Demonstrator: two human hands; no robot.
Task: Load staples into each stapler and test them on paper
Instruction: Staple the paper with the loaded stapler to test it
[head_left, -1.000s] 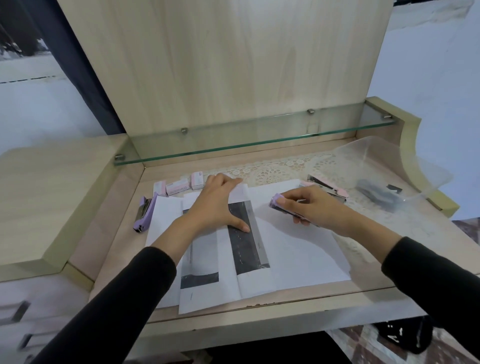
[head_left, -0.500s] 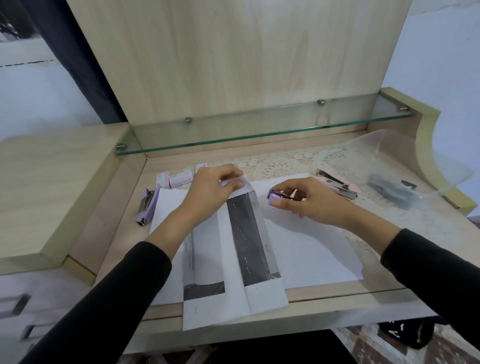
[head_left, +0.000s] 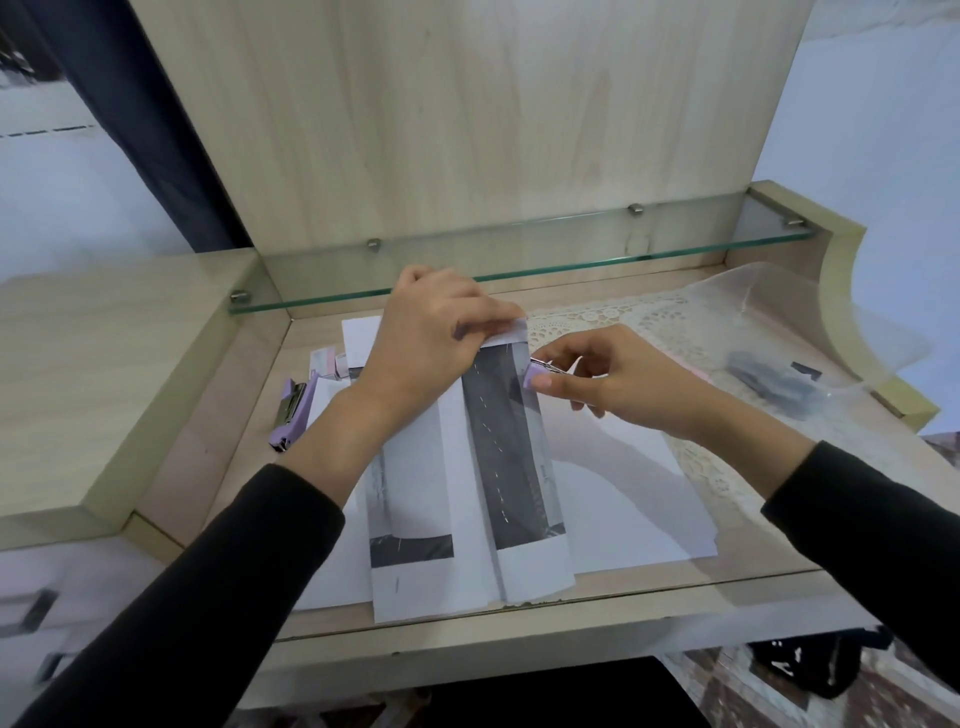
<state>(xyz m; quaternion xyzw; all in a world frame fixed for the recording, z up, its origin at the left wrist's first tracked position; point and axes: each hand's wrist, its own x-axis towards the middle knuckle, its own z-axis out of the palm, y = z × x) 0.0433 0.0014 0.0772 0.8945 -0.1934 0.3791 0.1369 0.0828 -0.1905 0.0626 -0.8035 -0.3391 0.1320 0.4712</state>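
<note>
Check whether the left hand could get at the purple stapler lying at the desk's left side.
Probably yes. The purple stapler lies uncovered beside the papers, nothing between it and the left hand, though that hand pinches the top edge of the folded paper and would have to release it first.

The folded paper strip (head_left: 498, 457) is white with a black band down its length, and a broken line of small silvery marks runs along the band. At its nine o'clock, the printed sheet (head_left: 415, 509) is pale grey with a black bar near its lower end and white margins. At three o'clock, the plain sheet (head_left: 623, 499) is white. The small stapler (head_left: 535, 375) is lilac with silver metal. The second stapler (head_left: 291, 410), far out at nine o'clock, is also lilac and silver. The staple boxes (head_left: 324, 361) at its one o'clock are pink and white. The lace mat (head_left: 613, 314) is cream with a flower pattern. The desk (head_left: 234, 415) shows pale wood grain. The left sleeve (head_left: 234, 597) and right sleeve (head_left: 883, 530) are black.
</note>
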